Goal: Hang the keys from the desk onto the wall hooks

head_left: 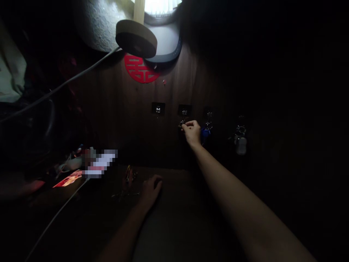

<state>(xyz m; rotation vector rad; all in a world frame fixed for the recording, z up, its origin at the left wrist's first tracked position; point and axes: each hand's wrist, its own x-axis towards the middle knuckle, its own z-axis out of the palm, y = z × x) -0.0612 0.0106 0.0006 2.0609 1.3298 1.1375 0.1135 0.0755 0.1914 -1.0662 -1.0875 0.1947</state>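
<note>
My right hand (192, 132) is raised to the dark wood wall panel (128, 127), its thumb and fingers pinched on a small metal key ring (182, 124) below a black wall clip (184, 110). Just right of it, a bunch of keys with a blue fob (205, 133) hangs from the wall. My left hand (150, 191) rests curled on the dark desk (169, 203), its palm hidden. Beside it lie small metal keys (127, 175), dim and hard to make out.
Another black clip (158, 108) is on the wall, and keys with a white fob (241, 142) hang to the right. Above are a lamp (136, 38) and a red paper cut-out (140, 69). A cable (65, 82) crosses the left; a pixelated item (99, 163) and red card (68, 178) lie there.
</note>
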